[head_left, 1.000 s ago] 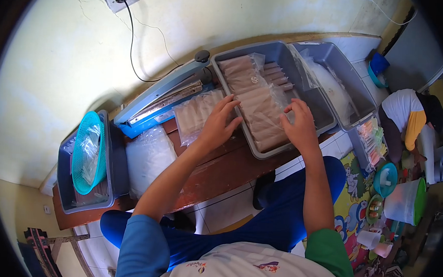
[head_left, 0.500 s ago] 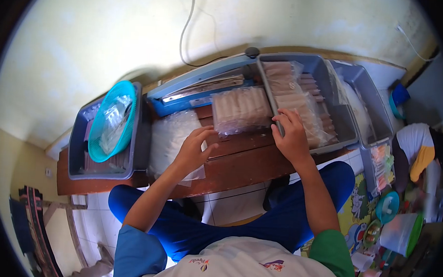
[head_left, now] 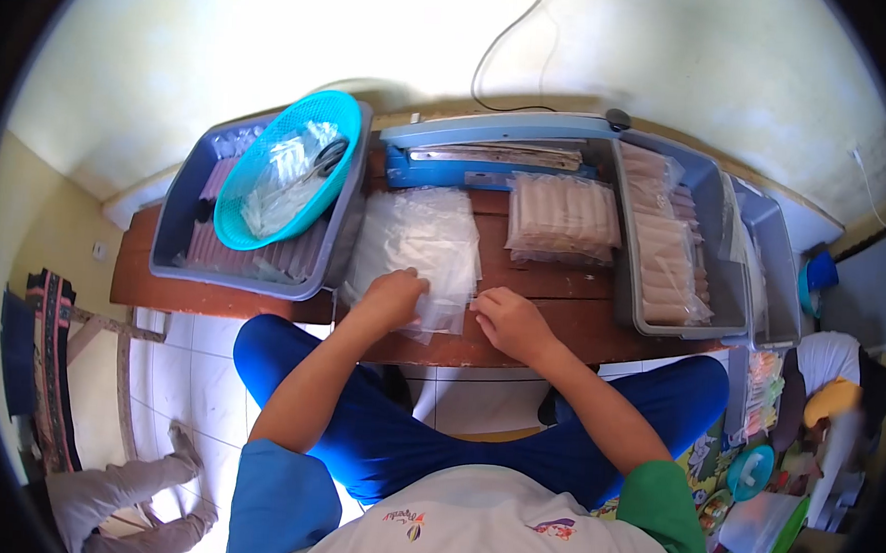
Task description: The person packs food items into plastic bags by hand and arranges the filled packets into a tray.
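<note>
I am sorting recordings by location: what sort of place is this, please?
Probably a small packing workspace, perhaps in a home: a blue device resembling a bag sealer, a stack of clear plastic bags and a grey tub of bagged brown rolls share one wooden table.

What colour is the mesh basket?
The basket is turquoise, and it shows best in the head view.

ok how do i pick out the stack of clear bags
Find the brown wooden bench, then the blue long-armed device along its back. Just in front of that device's left half lies the stack of clear bags. Its flat, whitish plastic sets it apart from the plump packs of brownish tubes to its right.
</note>
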### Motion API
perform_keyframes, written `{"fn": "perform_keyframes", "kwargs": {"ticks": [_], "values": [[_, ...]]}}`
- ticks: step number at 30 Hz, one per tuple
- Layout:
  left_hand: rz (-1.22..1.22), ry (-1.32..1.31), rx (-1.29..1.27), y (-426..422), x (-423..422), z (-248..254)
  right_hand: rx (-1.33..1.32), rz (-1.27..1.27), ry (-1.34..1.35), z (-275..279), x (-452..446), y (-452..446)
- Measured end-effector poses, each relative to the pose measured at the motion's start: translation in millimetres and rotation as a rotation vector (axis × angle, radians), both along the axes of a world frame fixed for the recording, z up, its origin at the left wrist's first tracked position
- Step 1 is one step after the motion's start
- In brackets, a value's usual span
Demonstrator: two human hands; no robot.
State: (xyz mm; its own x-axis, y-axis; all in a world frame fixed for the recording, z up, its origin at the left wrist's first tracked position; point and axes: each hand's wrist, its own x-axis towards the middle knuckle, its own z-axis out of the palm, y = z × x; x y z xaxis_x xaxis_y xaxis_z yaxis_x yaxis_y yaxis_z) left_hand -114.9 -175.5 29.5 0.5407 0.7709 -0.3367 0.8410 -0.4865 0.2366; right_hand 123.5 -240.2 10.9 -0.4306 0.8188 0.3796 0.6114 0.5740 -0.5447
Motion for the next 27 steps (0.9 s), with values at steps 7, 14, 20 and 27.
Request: {"fn": "perform_keyframes", "kwargs": {"ticks": [7, 14, 20, 27], "values": [[-0.016, -0.002, 0.181, -2.9, 9.9, -18.2, -0.077, 0.096, -0.106, -24.6, -35.0, 5.9], [-0.001, 0.004, 0.184, 9.5, 13.4, -24.7, -0.113, 0.075, -0.132, -39.5, -32.2, 14.3], [0.082, -0.248, 0.056, 7.7, 16.6, -5.2, -0.075, -0.061, -0.029, -30.9, -38.5, 20.4], [0.006, -0.362, 0.072, 5.6, 16.0, 11.1, -0.123, -0.190, 0.119, -20.0, -39.8, 34.8]]}}
